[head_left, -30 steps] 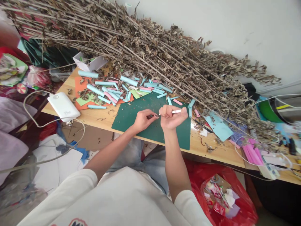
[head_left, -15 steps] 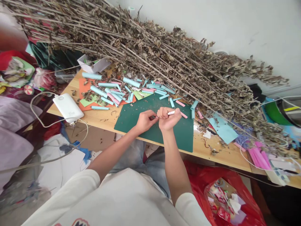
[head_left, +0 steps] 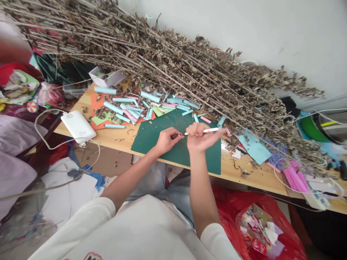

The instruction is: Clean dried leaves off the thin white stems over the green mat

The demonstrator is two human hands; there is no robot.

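Observation:
My right hand [head_left: 199, 140] is closed around a thin white stick [head_left: 213, 129] like a slim pen, its lower fingers curled over it and the other end pointing right. The tip of the stick faces my left hand [head_left: 166, 141] across a narrow gap. Thumb and finger of that left hand pinch a tiny pinkish curl [head_left: 179, 135], too small to name surely. Both hands are above a green cutting mat [head_left: 154, 131]. Behind them are several rolled blue paper tubes [head_left: 150, 96] and pink paper tubes [head_left: 205, 119], some on orange paper [head_left: 98, 101].
A long heap of dried leafy stalks [head_left: 173, 61] covers the back of the wooden table [head_left: 114, 139]. On the left lies a white power bank [head_left: 78, 125] with a cable. Blue paper [head_left: 255, 146] and pink rolls [head_left: 295, 177] lie right. Below hangs a red bag [head_left: 230, 206] of scraps.
My hands have drawn slightly apart. The white stick shows more of its length, and my right hand has moved a little right with its fingers stretched out further. The view has shifted slightly.

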